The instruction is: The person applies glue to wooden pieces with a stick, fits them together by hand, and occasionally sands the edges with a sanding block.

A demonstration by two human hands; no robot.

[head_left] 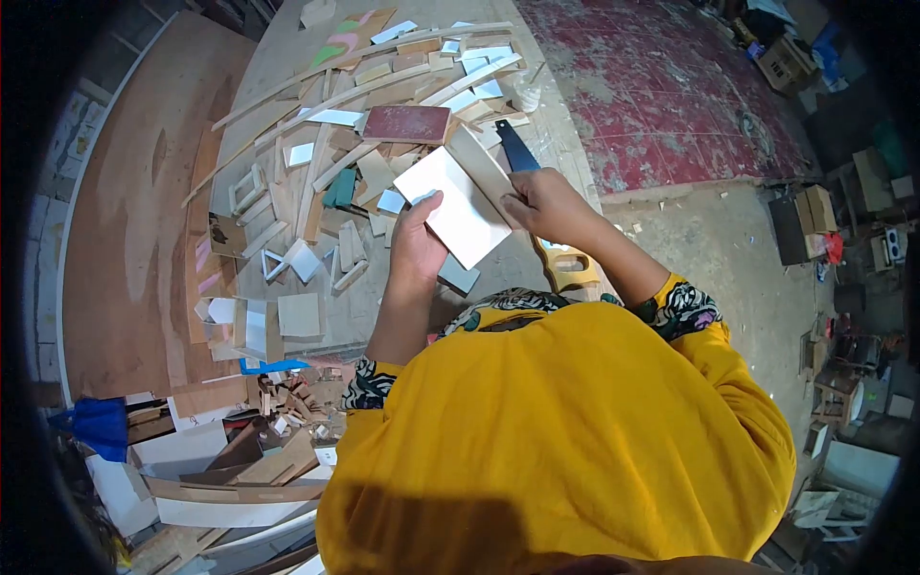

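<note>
My left hand (418,240) grips a white rectangular board piece (455,206) from its lower left edge, holding it above the workbench. My right hand (544,203) pinches a thin wooden strip (482,163) that lies along the white piece's upper right edge. A handsaw lies under my right hand, its dark blue blade (516,149) pointing away and its yellow handle (572,270) near my wrist.
The workbench (287,57) is strewn with wood offcuts, strips and white laminate pieces, with a dark red board (405,124) just beyond the hands. A large plywood sheet (125,220) leans at left. Scrap wood is piled at lower left. Boxes stand on the floor at right.
</note>
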